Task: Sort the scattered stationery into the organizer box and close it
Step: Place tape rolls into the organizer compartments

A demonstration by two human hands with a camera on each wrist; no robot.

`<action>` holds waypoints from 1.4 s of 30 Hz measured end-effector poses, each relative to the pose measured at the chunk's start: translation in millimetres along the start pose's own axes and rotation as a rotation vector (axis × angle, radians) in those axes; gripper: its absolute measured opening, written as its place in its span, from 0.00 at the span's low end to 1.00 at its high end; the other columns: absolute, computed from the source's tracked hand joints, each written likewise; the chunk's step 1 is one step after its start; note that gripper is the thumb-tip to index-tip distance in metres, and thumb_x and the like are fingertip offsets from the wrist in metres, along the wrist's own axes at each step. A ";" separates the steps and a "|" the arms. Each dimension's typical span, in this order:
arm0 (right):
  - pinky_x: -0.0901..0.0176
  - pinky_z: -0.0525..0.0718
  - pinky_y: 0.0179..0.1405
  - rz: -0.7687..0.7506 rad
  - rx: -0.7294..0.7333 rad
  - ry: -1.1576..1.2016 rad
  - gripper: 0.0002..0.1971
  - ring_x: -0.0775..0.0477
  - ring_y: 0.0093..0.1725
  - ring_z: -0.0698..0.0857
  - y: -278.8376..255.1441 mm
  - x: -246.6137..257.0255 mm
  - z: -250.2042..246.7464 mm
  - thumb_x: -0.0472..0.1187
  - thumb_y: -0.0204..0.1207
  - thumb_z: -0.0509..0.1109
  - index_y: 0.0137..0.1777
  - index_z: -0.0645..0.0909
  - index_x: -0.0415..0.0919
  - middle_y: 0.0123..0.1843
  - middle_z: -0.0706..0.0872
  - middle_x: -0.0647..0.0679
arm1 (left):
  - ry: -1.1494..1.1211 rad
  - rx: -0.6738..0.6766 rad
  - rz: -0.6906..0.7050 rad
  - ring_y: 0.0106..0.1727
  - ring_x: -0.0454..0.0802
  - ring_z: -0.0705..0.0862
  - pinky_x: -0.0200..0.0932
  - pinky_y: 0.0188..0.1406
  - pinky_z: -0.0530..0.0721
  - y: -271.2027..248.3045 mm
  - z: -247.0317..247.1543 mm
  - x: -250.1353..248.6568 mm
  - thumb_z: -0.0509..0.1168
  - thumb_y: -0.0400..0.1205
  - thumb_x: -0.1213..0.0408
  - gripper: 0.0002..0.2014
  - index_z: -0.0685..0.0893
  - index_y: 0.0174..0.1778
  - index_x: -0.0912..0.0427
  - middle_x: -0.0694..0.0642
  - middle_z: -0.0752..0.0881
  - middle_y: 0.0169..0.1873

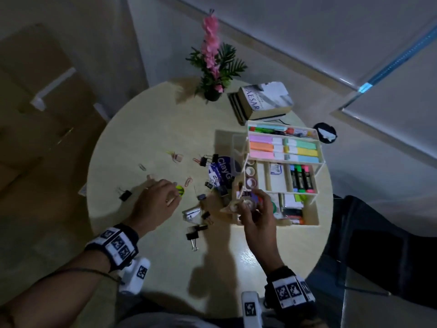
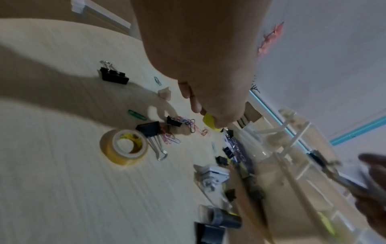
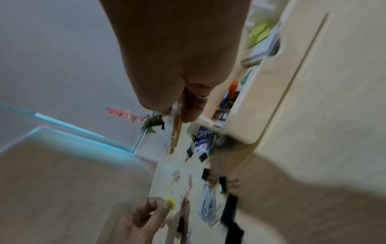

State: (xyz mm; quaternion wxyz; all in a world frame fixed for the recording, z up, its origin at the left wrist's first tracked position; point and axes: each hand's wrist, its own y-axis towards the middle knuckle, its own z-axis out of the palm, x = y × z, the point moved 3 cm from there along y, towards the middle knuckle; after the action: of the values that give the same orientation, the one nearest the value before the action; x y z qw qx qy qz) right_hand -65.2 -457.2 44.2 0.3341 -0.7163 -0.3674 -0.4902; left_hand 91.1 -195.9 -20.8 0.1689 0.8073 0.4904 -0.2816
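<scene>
Standing open at the right of the round worktop, the organizer has highlighters, sticky notes and tape rolls in its compartments, while binder clips and paper clips lie scattered to its left. The right hand hovers at the box's near left corner, its curled fingers gripping a tape roll; the left hand is low over the worktop, fingertips pinching a small yellow item among the clips
</scene>
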 end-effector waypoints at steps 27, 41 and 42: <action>0.51 0.91 0.44 0.460 -0.067 0.273 0.10 0.40 0.48 0.93 62.2 -91.1 -180.7 0.34 0.83 0.76 0.62 0.86 0.33 0.53 0.94 0.36 | 0.264 0.072 0.168 0.45 0.52 0.91 0.55 0.57 0.87 95.2 114.0 -271.3 0.73 0.81 0.49 0.11 0.95 0.48 0.51 0.51 0.94 0.42; 0.46 0.90 0.53 0.370 -0.031 -0.192 0.08 0.42 0.50 0.91 100.6 -86.6 -152.7 0.42 0.75 0.80 0.50 0.85 0.45 0.48 0.93 0.49 | 0.554 0.234 0.038 0.34 0.60 0.85 0.54 0.43 0.89 104.1 121.4 -297.9 0.69 0.79 0.63 0.16 0.76 0.26 0.54 0.53 0.80 0.27; 0.43 0.91 0.55 0.377 -0.019 -0.203 0.07 0.42 0.50 0.91 101.2 -89.1 -150.4 0.42 0.74 0.79 0.48 0.84 0.48 0.48 0.93 0.50 | 0.549 0.234 0.050 0.36 0.60 0.85 0.54 0.46 0.87 100.9 121.2 -298.6 0.69 0.81 0.63 0.15 0.78 0.27 0.54 0.54 0.80 0.29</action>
State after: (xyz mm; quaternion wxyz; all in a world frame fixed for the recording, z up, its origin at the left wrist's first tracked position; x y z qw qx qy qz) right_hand -69.7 -652.3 -7.6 0.3748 -0.8210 -0.2540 -0.3478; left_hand 37.9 -517.1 69.0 -0.0572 0.8790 0.4620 -0.1029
